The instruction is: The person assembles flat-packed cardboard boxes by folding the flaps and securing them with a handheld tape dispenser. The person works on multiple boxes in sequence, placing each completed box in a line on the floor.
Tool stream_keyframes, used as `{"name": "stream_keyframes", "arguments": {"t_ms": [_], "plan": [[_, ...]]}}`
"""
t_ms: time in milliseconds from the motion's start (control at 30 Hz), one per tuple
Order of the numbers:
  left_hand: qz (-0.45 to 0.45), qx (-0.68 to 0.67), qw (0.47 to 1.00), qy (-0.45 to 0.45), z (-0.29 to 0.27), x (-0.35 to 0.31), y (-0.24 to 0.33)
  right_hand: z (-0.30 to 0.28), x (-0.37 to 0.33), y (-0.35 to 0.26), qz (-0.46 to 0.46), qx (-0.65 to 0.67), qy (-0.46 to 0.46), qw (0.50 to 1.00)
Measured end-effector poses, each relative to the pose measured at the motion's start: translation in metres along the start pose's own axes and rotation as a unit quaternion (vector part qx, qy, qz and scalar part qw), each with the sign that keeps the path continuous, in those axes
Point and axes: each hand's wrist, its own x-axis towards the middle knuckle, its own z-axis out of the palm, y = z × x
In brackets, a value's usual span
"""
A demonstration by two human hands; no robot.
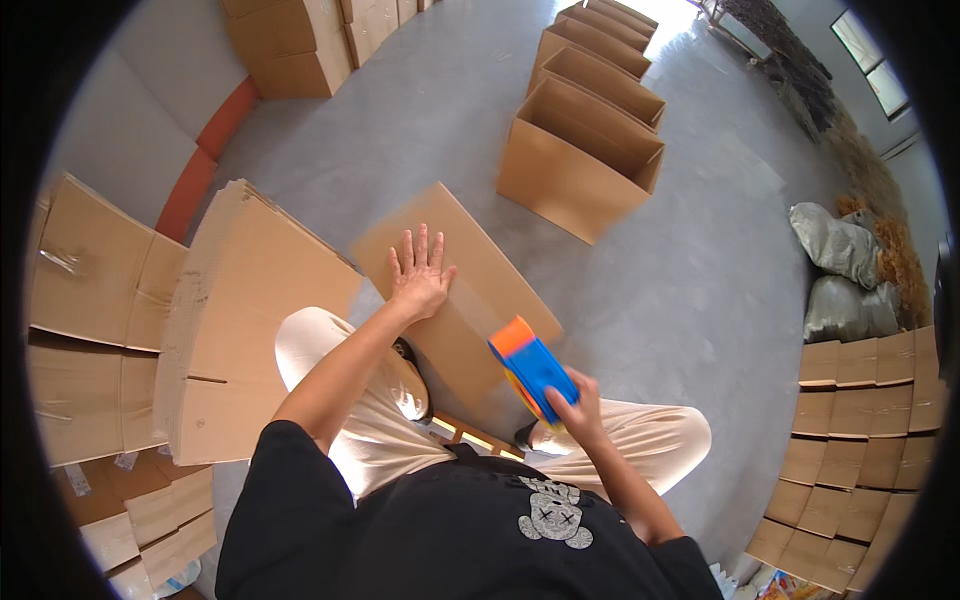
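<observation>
A brown cardboard box [485, 275] stands on the floor in front of me, between my legs, its closed long face turned up. My left hand [421, 277] lies flat on the box's far left part, fingers spread. A paler, shiny band that looks like tape runs along the middle of that face. In my right hand [576, 402] is a blue and orange tape dispenser [540, 368], gripped by its body and held over the near right end of the box. The dispenser is slightly blurred, and I cannot tell whether it touches the cardboard.
A row of open-topped cardboard boxes [565, 175] stretches away ahead. Flattened cartons [255, 290] lean close by my left leg, with stacked cardboard [95, 270] beyond them. More stacks [860, 440] stand at right, below pale sacks [840, 245]. Further boxes [290, 45] are piled far left.
</observation>
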Motion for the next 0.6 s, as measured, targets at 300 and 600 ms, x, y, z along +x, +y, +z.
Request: {"name": "stream_keyframes", "arguments": {"t_ms": [300, 600], "plan": [[-0.048, 0.006, 0.997, -0.053, -0.022, 0.04, -0.05, -0.004, 0.035, -0.005, 0.047, -0.051, -0.13, 0.989], [-0.155, 0.001, 0.988, -0.014, -0.043, 0.077, -0.088, -0.027, -0.003, 0.05, 0.312, -0.193, -0.242, 0.898]]}}
